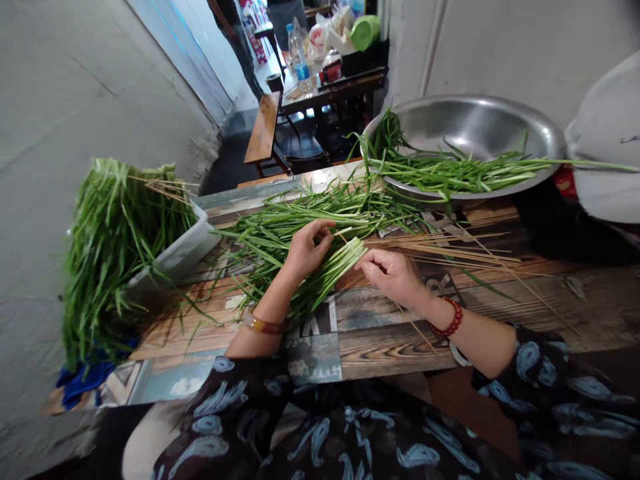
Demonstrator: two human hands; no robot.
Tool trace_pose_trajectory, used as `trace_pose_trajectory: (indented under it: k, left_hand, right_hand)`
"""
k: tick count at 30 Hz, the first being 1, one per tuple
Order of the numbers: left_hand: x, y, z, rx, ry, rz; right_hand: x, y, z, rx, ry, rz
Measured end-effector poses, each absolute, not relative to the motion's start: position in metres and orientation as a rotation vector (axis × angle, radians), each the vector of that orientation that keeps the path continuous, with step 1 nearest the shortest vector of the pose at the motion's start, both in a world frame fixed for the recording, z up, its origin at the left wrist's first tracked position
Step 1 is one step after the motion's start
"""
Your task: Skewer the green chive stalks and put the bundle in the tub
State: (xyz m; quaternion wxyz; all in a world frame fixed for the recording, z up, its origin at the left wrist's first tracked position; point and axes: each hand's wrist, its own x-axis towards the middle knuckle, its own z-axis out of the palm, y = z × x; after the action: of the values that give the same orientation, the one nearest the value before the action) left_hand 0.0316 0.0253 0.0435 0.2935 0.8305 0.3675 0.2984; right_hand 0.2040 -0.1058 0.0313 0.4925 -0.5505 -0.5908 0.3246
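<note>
On the table lies a loose pile of green garlic chives [300, 213], their pale cut ends pointing right. A small row of chives [345, 259] lies lined up between my hands. My left hand [309, 250] is closed in a pinch over the pile, with a pale stalk end at its fingertips. My right hand [393, 275] is closed at the row's cut ends, gripping a thin bamboo skewer [417, 330] that slants out below the palm. Its fingertips hide part of the skewer. More bamboo skewers [430, 247] lie spread beside my right hand.
A white tub [195, 243] heaped with skewered chives stands at the left. A large steel basin [540, 127] holding loose chives sits at the back right, near a white bag [607, 140]. Beyond are a wooden bench [264, 127], a cluttered table and standing people.
</note>
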Motion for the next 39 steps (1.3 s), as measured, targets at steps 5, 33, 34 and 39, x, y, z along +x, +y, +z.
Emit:
trace_pose_trajectory:
  k: [5,33,34,39]
  left_hand:
    - [0.019,0.008,0.044,2.06,0.952,0.854]
    - [0.024,-0.014,0.049,1.746,1.069,1.081]
    - [0.024,-0.015,0.05,1.769,1.073,1.096]
    - [0.023,-0.015,0.05,1.905,1.074,1.161]
  right_hand:
    - [0.206,-0.106,0.027,-1.346,-1.435,0.819]
    - [0.2,-0.115,0.028,-1.326,-1.568,0.964]
    - [0.2,-0.115,0.029,-1.327,-1.567,0.968]
    - [0.199,-0.116,0.028,-1.318,-1.562,0.977]
